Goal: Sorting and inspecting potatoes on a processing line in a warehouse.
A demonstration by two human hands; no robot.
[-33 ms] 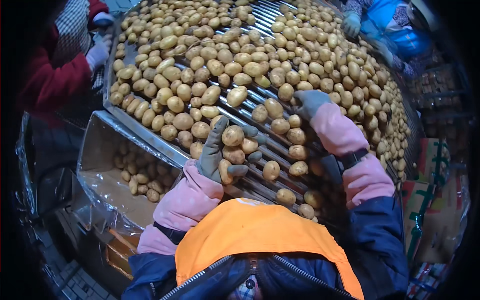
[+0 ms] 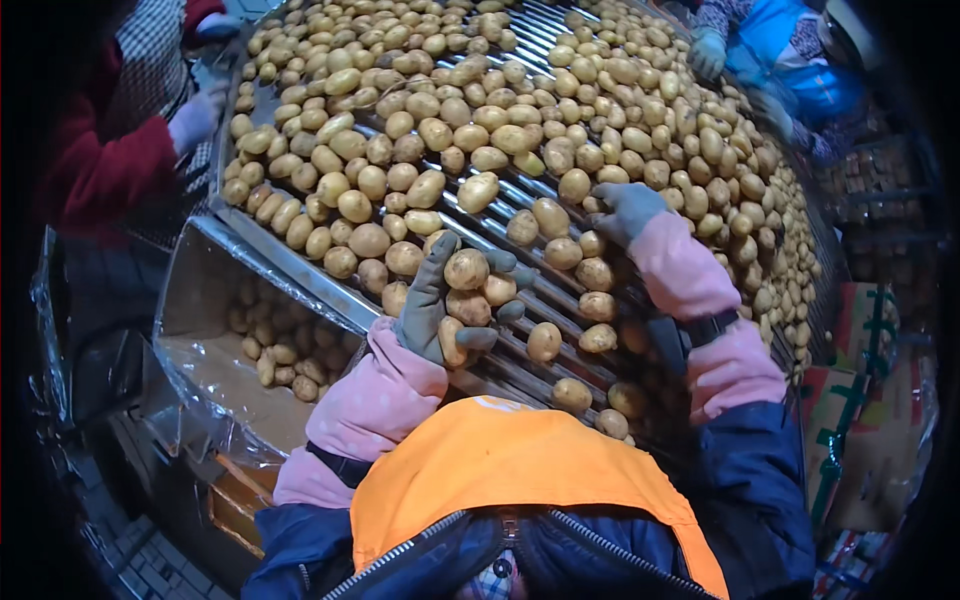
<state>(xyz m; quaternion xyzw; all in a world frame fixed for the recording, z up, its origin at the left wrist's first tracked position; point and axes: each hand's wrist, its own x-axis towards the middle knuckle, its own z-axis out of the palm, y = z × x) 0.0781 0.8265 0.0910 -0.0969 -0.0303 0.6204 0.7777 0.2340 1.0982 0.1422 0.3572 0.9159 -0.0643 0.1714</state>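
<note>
My left hand (image 2: 430, 308), in a grey-green glove, is cupped palm up with its fingers curled round several potatoes (image 2: 467, 307). It is held over the near edge of a metal roller table (image 2: 515, 345). Farther right, my right hand (image 2: 630, 210), gloved too, reaches down among loose potatoes on the rollers. A potato (image 2: 574, 186) lies by its fingertips. Its back and wrist show, but its fingers are partly hidden, so its hold cannot be made out. More potatoes (image 2: 543, 341) lie singly on the rollers between and below my hands.
Potatoes (image 2: 700, 150) are heaped across the far and right parts of the table. A plastic-lined box (image 2: 210, 350) with potatoes stands at the left. Gloved hands of other people show at the far left (image 2: 195, 120) and far right (image 2: 708, 55). Cartons (image 2: 835, 420) stand at the right.
My hands keep almost the same place and pose, the right one shifting very slightly. The left co-worker's gloved hand has moved a little.
</note>
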